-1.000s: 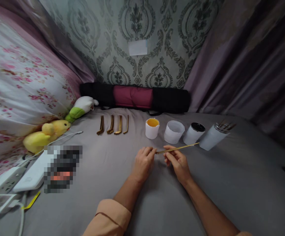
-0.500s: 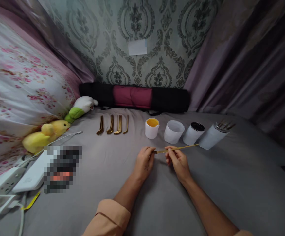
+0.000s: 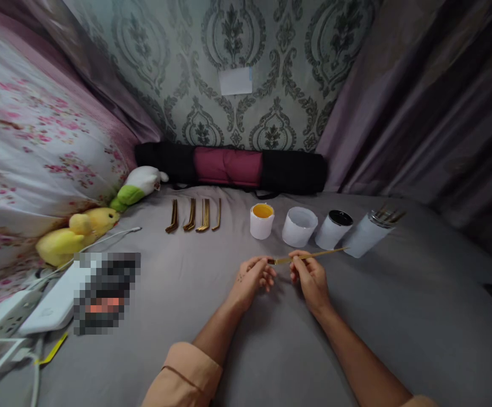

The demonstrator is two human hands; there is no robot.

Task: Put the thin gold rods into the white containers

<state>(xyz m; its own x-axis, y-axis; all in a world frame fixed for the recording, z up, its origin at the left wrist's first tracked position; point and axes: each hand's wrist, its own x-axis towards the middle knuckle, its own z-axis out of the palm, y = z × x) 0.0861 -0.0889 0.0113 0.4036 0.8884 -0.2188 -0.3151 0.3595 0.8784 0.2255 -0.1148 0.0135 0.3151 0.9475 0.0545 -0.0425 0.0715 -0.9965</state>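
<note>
Both my hands hold a thin gold straw level over the grey bedsheet. My left hand pinches its left end with the wrist turned palm-up. My right hand pinches it near the middle; the straw's far end points right toward a tilted white cup with metal straws. Just beyond my hands stand a white cup with a yellow inside, a plain white cup and a white cup with a black inside. Several bent gold straws lie in a row at the left.
A black and maroon roll bag lies against the patterned wall. Two plush toys sit by a floral quilt at left. A white power strip and cables lie at the near left. Dark curtains hang on the right.
My left hand has rolled from knuckles-up to palm-up while keeping the straw's end. The straw and my right hand shifted slightly right.
</note>
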